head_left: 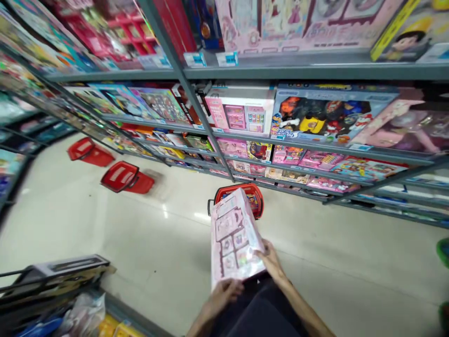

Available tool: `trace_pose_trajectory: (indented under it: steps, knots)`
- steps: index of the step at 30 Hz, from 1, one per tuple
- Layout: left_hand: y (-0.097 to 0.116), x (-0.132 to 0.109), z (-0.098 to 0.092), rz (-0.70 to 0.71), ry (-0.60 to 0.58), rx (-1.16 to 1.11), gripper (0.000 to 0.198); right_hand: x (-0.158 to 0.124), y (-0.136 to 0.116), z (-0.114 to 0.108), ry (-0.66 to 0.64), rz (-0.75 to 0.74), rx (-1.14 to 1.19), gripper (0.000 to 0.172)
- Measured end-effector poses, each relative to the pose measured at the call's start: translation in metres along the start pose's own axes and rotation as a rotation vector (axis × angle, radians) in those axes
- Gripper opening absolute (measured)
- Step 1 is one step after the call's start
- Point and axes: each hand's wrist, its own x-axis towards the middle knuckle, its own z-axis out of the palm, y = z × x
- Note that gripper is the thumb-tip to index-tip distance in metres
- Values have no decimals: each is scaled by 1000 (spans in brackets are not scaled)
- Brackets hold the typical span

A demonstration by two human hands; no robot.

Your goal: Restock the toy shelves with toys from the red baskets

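A flat pink toy box with pictured compartments is tilted in front of my body, its far end above a red shopping basket. My right hand grips the box's right edge, thumb on the front face and the other fingers behind. At the bottom edge, my left hand has its fingers curled against the box. The box hides part of the basket, where some colourful packaging shows inside.
Shelves of boxed toys run along the far side of the aisle. Two more red baskets, one nearer and one farther, are on the pale floor at left. A display rack stands at lower left.
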Motion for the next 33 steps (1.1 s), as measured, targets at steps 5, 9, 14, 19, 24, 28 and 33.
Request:
trace_pose_trajectory:
  steps: [5,9,14,19,24,28,33]
  knots:
    - [106,-11,-128,387,521,207,83,-29,-99,-90,-182,-169,-196,77]
    - [210,12,-206,611,696,363,100,-64,-220,-129,-285,-393,-428,77]
    - [215,8,-215,567,299,237,101,-146,-336,-130,-296,-505,-589,70]
    - [113,-12,-198,453,283,-102,89,-210,-366,-111,-188,-464,-395,59]
    - [110,-54,-226,498,367,-223,94,-245,-305,-106,54,-621,-277,82]
    - [195,-80,-259,696,407,-315,97,-238,-271,-70,224,-717,-435,73]
    - [350,-94,-273,1121,430,-360,77,-195,-332,-39,434,-1039,-444,62]
